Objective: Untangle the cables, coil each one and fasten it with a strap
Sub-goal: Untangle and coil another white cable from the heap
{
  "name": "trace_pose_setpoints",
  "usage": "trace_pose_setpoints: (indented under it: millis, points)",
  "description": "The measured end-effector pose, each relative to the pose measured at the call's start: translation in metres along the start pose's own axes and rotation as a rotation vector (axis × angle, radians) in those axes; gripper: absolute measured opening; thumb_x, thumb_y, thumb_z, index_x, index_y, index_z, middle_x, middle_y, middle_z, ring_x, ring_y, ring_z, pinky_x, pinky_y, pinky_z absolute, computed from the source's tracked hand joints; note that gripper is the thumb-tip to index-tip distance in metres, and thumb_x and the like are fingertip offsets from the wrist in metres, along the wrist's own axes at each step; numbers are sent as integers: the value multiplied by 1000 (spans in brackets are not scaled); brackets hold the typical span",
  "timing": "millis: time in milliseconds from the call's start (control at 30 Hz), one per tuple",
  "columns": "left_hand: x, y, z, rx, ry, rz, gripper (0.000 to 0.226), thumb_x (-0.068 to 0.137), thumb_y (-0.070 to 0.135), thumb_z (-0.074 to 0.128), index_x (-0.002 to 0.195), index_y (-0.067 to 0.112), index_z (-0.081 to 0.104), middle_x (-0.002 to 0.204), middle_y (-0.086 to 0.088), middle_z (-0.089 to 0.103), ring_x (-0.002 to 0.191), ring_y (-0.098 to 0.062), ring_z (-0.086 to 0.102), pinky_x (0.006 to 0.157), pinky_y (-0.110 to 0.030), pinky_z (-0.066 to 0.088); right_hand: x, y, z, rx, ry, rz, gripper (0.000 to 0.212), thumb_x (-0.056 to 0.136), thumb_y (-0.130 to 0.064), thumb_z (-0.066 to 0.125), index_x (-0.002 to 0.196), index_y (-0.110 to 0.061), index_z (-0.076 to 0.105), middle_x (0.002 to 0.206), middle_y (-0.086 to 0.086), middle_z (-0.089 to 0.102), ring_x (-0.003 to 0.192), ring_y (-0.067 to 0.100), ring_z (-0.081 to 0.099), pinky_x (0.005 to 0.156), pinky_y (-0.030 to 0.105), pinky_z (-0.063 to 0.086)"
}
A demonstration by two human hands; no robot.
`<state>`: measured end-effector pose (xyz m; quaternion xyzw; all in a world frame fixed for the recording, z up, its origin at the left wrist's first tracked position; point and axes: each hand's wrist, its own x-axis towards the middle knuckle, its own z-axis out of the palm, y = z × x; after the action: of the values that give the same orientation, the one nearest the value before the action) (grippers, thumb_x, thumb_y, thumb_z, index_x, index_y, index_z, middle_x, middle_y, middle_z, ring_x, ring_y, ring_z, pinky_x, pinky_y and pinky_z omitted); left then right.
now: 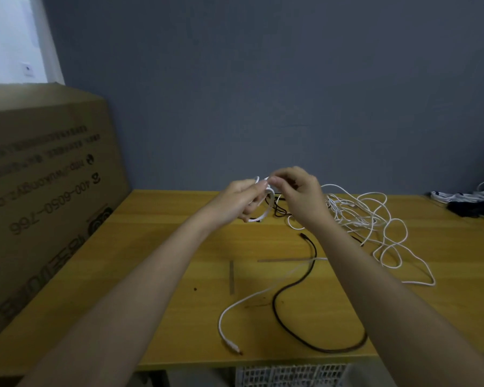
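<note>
White coil (pixel 263 208) held aloft; tangled white cables (pixel 375 219), black cable (pixel 296 286) on table.

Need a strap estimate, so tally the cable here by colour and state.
white coil, held by left hand and right hand: 1
white tangled heap, strands uncountable: 1
loose white cable, near edge: 1
loose black cable: 1
bundled pile, far right: 1
Total: 5 groups

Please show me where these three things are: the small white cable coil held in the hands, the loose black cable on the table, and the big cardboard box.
Small white cable coil (pixel 266 210), head view: lower arc of the loop.
Loose black cable (pixel 296 286), head view: middle bend.
Big brown cardboard box (pixel 48 191), head view: printed side.
</note>
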<state>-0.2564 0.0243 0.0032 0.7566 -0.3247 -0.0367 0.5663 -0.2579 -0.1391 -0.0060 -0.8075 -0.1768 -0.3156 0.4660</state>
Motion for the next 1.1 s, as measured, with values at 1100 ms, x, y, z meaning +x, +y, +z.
trace_pose_setpoints:
  millis: [1100]
  points:
    - [-38, -57, 43, 597, -19, -144, 31, 102, 39, 33, 106, 9, 34, 99, -8, 57, 83, -26, 58, 81, -43, 48, -138, -9, 2, -55, -332, 316, 17, 97, -21, 54, 92, -15, 69, 59, -12, 54, 51, 1, 43, 52, 19, 33]
